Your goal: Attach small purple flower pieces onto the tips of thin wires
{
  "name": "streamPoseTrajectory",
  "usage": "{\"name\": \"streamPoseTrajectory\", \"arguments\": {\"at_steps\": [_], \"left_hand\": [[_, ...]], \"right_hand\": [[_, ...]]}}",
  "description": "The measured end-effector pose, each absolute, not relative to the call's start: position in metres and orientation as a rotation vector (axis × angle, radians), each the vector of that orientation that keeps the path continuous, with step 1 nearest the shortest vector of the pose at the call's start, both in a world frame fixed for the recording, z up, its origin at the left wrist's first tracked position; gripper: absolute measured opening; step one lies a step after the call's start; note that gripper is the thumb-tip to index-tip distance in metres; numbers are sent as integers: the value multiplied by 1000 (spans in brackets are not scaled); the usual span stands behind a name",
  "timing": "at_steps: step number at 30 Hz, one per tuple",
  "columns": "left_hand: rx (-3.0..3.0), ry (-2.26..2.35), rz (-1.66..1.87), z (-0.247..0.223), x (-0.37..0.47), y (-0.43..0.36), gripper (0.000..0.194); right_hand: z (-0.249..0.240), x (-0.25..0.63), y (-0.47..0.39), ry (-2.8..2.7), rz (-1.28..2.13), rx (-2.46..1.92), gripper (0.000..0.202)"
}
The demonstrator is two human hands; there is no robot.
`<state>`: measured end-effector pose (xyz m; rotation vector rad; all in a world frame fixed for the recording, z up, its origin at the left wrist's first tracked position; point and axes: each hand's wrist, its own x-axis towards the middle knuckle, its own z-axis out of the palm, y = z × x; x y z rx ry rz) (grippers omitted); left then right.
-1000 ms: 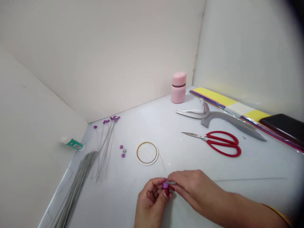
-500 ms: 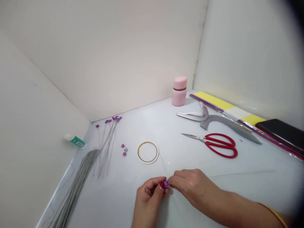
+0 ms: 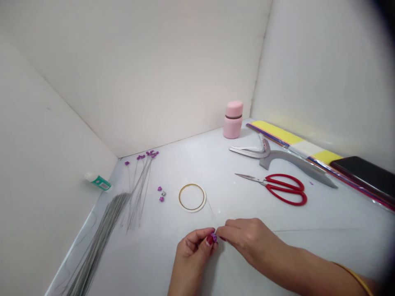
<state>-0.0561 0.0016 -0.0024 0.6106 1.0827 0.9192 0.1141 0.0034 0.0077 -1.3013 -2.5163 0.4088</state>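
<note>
Between thumb and fingertips, my left hand pinches a small purple star-shaped piece. Its own fingers cover part of the piece. Just to the right, my right hand is closed in a pinch against the piece's edge. A thin wire stretches out to the right from behind this hand and seems held in it; the pinched end is hidden. Beyond the hands lies a roll of narrow white tape, with a short loose end trailing toward them.
Left of the tape are two loose purple stars and a silver one. Purple-tipped wires and a grey wire bundle lie farther left, beside a glue stick. Red-handled scissors, grey pliers, a pink flask and a phone are at right.
Both hands have shifted very slightly left, still pinching together at the purple piece. The far end of the thin wire has dipped a little. Other things lie as before.
</note>
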Motion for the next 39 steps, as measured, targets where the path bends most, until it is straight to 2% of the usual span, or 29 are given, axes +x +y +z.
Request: {"name": "streamPoseTrajectory", "arguments": {"at_steps": [13, 24, 39], "left_hand": [[478, 1126, 985, -6, -52, 1, 26], [547, 1057, 942, -10, -56, 2, 21], [627, 1113, 963, -7, -54, 2, 22]], "right_hand": [[6, 115, 5, -2539, 336, -1307, 17], [10, 115, 2, -2571, 286, -1338, 18], [5, 118, 1, -2480, 416, -1280, 19]]}}
